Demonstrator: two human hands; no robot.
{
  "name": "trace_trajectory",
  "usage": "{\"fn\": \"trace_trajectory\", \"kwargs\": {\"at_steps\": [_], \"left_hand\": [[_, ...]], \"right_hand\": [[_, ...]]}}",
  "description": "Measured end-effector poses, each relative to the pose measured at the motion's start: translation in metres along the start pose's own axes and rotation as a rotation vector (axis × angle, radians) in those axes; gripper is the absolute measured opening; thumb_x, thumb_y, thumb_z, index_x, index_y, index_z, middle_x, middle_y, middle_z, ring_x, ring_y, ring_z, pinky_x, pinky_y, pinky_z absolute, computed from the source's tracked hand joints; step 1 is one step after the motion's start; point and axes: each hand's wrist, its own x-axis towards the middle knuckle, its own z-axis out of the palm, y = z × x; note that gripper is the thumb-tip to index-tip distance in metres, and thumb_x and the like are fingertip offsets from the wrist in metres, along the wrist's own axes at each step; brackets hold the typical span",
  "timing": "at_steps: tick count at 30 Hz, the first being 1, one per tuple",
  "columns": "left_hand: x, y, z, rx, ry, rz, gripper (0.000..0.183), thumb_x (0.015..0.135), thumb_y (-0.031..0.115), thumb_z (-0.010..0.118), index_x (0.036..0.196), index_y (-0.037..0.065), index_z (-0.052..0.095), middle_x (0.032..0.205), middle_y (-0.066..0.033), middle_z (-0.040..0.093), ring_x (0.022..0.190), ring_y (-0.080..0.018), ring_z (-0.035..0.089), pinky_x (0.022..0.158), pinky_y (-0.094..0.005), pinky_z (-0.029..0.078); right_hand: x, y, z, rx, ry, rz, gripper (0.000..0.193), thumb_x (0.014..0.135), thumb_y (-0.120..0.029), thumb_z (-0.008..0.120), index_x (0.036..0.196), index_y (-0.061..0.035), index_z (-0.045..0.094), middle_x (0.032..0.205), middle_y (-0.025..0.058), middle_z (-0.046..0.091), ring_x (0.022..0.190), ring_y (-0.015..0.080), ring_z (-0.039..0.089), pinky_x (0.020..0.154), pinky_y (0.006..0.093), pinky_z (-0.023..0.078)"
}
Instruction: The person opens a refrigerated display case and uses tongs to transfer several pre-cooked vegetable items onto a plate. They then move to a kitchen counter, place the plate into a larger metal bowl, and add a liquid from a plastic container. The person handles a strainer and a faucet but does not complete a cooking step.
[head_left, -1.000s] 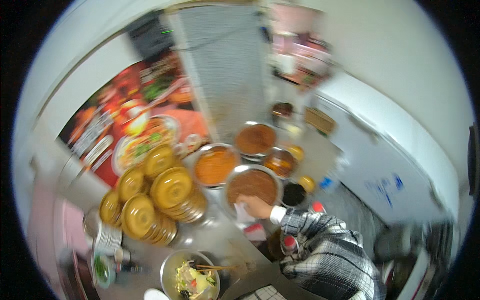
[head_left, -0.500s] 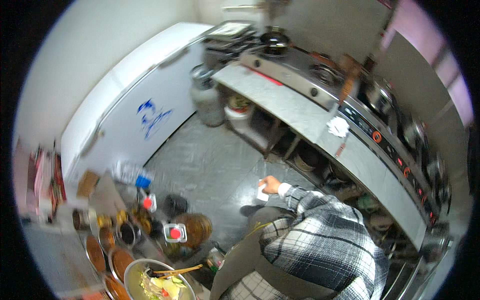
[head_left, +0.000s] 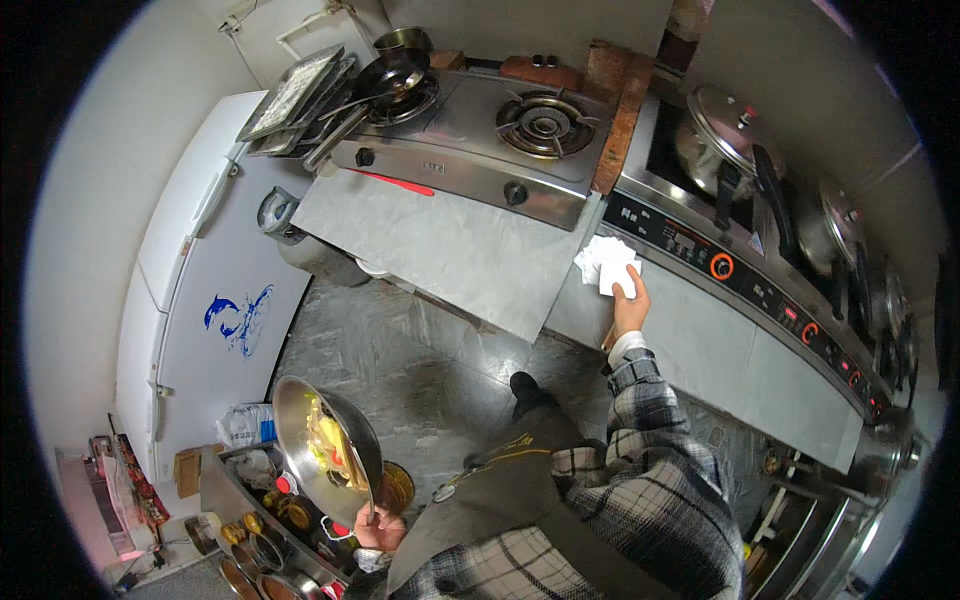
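My left hand is closed on the near rim of a steel mixing bowl, which tilts and holds sliced yellow, pale and red food. A thin brown stick shows among the pieces. My right hand reaches over the counter and pinches a small white paper slip between thumb and fingers. This slip overlaps a loose pile of white slips at the counter's back edge, beside the control panel. Just below the right hand, part of a brown handle shows; the rest is hidden.
A grey counter runs below a gas stove with a wok. A wooden board divides it from a cooktop with pressure cookers. Left stand a white chest freezer, a gas cylinder and a seasoning rack.
My right hand has risen from over the floor to the slips on the counter, still holding a slip. My left hand has come into view on the bowl, which is now lifted and tilted. The view has shifted.
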Motion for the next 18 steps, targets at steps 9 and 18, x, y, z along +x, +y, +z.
{"fn": "trace_trajectory", "kwargs": {"at_steps": [9, 18], "left_hand": [[0.004, 0.022, 0.11, 0.056, 0.379, 0.179, 0.012, 0.085, 0.015, 0.049, 0.083, 0.007, 0.058, 0.064, -0.0022, 0.054, 0.049, -0.0134, 0.044, 0.042, -0.0236, 0.035], [0.037, 0.079, 0.073, -0.005, 0.214, 0.158, 0.018, 0.087, 0.012, 0.046, 0.07, 0.011, 0.049, 0.056, 0.0023, 0.037, 0.048, -0.0094, 0.034, 0.043, -0.0226, 0.03]], "right_hand": [[0.048, 0.078, 0.009, -0.276, -0.011, 0.039, 0.044, 0.077, 0.007, 0.064, 0.118, -0.0093, 0.062, 0.118, 0.0145, 0.061, 0.109, 0.0262, 0.057, 0.093, 0.0328, 0.043], [0.036, 0.093, 0.029, -0.694, 0.267, -0.126, 0.052, 0.072, -0.005, 0.07, 0.122, -0.0096, 0.056, 0.13, 0.0227, 0.044, 0.121, 0.0362, 0.043, 0.1, 0.0416, 0.037]]}}
